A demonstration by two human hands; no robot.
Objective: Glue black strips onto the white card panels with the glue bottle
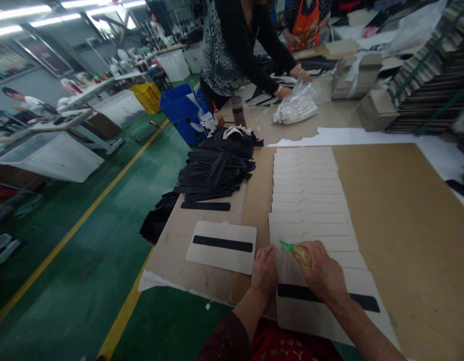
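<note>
My right hand is wrapped round a glue bottle with a green nozzle, its tip pointing left over a row of overlapping pale cards. My left hand has its fingers bent together at the left edge of one card in this row, pinching or pressing that edge. The nearest card carries a black strip, partly covered by my right forearm. To the left lies a separate pale card with a black strip across it.
A heap of black strips lies at the table's left edge, with one loose strip before it. Across the table a person handles a clear plastic bag. Bundled board stacks stand far right; a blue bin is beyond the heap.
</note>
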